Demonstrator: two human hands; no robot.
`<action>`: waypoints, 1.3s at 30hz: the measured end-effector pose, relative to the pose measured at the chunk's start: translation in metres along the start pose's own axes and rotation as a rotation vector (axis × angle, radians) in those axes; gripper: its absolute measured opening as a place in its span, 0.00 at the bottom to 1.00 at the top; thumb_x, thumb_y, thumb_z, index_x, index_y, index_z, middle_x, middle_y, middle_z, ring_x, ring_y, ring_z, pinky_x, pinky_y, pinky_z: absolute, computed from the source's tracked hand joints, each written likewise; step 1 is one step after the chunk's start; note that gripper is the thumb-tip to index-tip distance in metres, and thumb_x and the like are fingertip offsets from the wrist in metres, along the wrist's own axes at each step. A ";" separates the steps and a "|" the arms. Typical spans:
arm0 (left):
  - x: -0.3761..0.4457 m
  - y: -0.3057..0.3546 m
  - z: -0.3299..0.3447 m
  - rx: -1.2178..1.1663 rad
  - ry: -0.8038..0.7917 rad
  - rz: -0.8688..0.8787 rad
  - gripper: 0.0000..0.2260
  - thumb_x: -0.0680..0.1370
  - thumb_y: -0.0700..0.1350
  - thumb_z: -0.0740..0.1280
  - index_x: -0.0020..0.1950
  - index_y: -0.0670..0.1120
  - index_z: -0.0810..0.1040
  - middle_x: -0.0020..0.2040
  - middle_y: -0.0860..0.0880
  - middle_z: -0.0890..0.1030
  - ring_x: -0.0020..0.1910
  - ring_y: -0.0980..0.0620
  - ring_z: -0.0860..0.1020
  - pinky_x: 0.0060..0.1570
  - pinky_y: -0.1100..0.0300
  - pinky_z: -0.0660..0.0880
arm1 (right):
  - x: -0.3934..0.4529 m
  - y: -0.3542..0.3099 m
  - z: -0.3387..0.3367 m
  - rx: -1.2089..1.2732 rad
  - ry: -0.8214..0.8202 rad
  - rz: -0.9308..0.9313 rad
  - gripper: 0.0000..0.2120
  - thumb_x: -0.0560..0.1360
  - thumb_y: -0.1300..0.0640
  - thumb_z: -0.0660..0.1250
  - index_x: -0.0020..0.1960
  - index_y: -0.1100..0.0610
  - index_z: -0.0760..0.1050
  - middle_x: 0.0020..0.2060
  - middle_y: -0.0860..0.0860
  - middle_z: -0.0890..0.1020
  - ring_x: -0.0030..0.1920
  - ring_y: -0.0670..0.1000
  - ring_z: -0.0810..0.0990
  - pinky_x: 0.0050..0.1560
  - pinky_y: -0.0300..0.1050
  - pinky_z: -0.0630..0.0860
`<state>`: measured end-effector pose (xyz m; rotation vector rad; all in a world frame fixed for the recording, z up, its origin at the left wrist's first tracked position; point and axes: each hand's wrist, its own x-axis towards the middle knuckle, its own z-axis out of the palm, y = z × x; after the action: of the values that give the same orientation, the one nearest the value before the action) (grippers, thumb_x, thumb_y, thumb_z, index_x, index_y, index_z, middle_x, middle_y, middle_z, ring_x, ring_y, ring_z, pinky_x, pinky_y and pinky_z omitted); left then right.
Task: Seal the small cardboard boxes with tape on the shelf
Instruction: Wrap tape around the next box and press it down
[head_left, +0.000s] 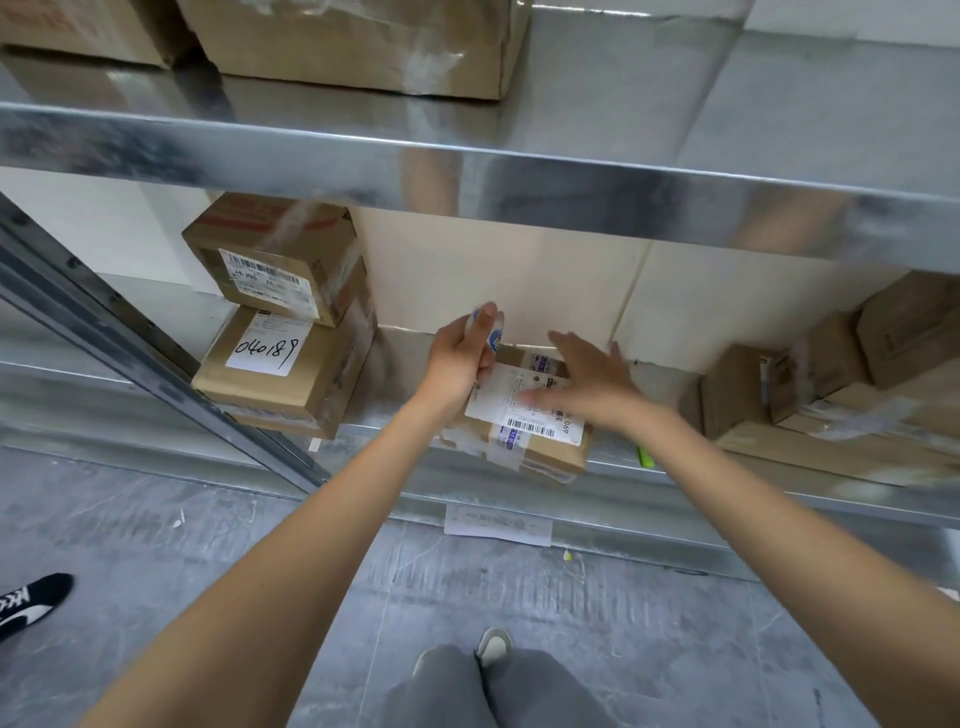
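A small brown cardboard box (524, 415) with a white label and clear tape is set at the front edge of the metal shelf (405, 364). The right hand (592, 382) is laid flat on it, fingers straight. Behind it, a blue-printed tape roll (491, 332) is clasped by the left hand (462, 358).
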<state>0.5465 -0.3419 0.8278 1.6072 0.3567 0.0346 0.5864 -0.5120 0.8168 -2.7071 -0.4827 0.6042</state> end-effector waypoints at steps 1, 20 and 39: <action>0.005 0.001 0.002 0.005 0.006 -0.017 0.16 0.82 0.54 0.60 0.41 0.45 0.73 0.28 0.47 0.66 0.27 0.52 0.65 0.28 0.61 0.64 | -0.004 -0.008 0.006 -0.125 -0.007 -0.072 0.58 0.63 0.26 0.67 0.79 0.57 0.47 0.78 0.53 0.54 0.78 0.52 0.50 0.76 0.59 0.43; -0.025 -0.010 -0.021 0.126 -0.073 0.013 0.20 0.83 0.53 0.58 0.39 0.39 0.69 0.25 0.49 0.71 0.27 0.48 0.72 0.36 0.57 0.71 | 0.000 -0.021 0.046 -0.211 0.119 -0.122 0.62 0.62 0.28 0.68 0.79 0.58 0.41 0.79 0.52 0.43 0.78 0.50 0.42 0.75 0.59 0.44; -0.069 -0.050 -0.034 0.788 -0.041 -0.208 0.18 0.81 0.57 0.55 0.59 0.43 0.70 0.51 0.39 0.79 0.49 0.37 0.80 0.53 0.44 0.76 | 0.001 -0.023 0.045 -0.254 0.100 -0.094 0.63 0.61 0.23 0.64 0.79 0.57 0.40 0.79 0.51 0.41 0.78 0.49 0.42 0.76 0.58 0.45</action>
<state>0.4621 -0.3249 0.7944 2.3305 0.5440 -0.3354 0.5608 -0.4809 0.7868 -2.9141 -0.6986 0.4039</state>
